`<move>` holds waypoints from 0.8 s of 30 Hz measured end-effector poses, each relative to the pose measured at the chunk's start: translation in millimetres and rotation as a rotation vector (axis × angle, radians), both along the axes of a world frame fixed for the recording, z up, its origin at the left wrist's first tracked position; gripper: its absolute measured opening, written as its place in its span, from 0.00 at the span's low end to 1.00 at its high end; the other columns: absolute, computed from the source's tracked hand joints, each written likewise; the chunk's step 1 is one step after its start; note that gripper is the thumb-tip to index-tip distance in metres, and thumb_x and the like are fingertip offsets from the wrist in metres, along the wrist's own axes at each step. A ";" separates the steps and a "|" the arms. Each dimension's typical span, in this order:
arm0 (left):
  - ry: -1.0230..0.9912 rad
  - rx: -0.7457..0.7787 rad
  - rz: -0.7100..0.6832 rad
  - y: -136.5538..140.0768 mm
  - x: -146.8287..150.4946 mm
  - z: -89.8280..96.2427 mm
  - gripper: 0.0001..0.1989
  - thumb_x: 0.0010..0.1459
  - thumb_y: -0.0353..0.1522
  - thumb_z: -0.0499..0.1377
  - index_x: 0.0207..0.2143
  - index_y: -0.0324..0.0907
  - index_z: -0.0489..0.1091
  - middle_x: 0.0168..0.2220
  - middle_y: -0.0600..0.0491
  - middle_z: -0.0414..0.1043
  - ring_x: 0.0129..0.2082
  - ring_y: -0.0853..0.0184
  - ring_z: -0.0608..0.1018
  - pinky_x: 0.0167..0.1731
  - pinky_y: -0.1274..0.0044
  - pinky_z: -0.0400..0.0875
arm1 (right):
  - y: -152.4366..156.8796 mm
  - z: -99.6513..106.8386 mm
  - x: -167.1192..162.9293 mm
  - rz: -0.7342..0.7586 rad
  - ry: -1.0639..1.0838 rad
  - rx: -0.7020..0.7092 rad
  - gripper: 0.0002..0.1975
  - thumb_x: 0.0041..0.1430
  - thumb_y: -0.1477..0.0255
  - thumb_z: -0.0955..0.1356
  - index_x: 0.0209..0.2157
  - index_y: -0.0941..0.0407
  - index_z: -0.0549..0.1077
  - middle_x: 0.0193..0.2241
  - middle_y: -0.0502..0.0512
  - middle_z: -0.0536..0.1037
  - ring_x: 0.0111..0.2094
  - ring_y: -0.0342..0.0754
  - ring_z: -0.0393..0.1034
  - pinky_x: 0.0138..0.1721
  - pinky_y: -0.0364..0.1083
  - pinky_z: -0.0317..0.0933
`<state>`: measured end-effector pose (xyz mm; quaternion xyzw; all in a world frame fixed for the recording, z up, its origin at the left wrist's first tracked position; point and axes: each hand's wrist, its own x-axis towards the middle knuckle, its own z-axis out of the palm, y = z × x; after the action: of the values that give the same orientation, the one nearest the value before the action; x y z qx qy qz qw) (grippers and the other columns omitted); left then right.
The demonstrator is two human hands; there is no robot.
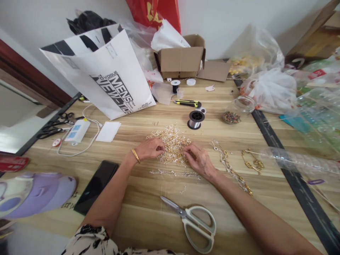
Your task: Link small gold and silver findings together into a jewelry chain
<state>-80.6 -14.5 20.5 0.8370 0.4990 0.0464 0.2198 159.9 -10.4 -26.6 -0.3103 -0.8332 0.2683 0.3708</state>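
Note:
A loose pile of small gold and silver jewellery pieces [172, 143] lies on the wooden table between both hands. My left hand [152, 148], with a gold bangle at the wrist, is closed at the pile's left edge; whatever its fingers pinch is too small to name. At the right edge, my right hand [198, 159] has thumb and fingertips drawn together, and I cannot make out what is in them. Just below the pile a silver chain [170, 173] runs crosswise, its right end near my right hand. Gold and silver chains [230, 168] lie to the right.
Scissors [196, 221] rest in front, with a black phone [97, 186] to the left. Behind the pile are a wire spool [196, 120], a utility knife [187, 103] and a tipped jar of beads [235, 112]. A white paper bag [106, 74] stands back left.

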 end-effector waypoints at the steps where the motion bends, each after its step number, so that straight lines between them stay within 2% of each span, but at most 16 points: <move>1: -0.008 0.000 -0.003 0.1 0.6 0.2 0.06 0.52 0.25 0.56 0.26 0.38 0.74 0.28 0.52 0.74 0.32 0.68 0.73 0.36 0.78 0.65 | 0.0 0.1 -0.1 -0.001 0.000 0.002 0.05 0.62 0.75 0.62 0.33 0.56 0.67 0.27 0.53 0.69 0.28 0.45 0.64 0.30 0.44 0.59; 7: -0.047 -0.013 -0.066 -0.4 7.7 -3.2 0.06 0.51 0.25 0.57 0.26 0.38 0.74 0.27 0.53 0.73 0.31 0.69 0.72 0.37 0.78 0.64 | 0.2 -0.5 -0.2 0.000 0.001 0.004 0.05 0.62 0.75 0.62 0.32 0.56 0.67 0.26 0.53 0.69 0.28 0.45 0.64 0.29 0.43 0.59; 12: -0.012 -0.002 -0.053 -1.4 10.2 -6.7 0.06 0.51 0.25 0.57 0.26 0.38 0.74 0.28 0.52 0.74 0.34 0.67 0.73 0.39 0.77 0.64 | 0.6 -1.3 0.1 0.002 0.003 0.000 0.05 0.62 0.75 0.62 0.33 0.56 0.67 0.27 0.53 0.69 0.27 0.44 0.64 0.29 0.43 0.59; 24: 0.042 0.029 -0.058 -2.5 10.4 -8.0 0.06 0.51 0.24 0.57 0.26 0.38 0.74 0.29 0.52 0.74 0.34 0.66 0.72 0.38 0.76 0.64 | 0.2 -1.1 0.0 0.002 0.008 0.000 0.04 0.62 0.75 0.62 0.33 0.56 0.67 0.27 0.52 0.69 0.28 0.44 0.64 0.30 0.43 0.59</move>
<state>-70.2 -17.0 12.5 0.8550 0.4783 0.0297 0.1983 159.9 -10.2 -27.6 -0.3085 -0.8319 0.2698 0.3741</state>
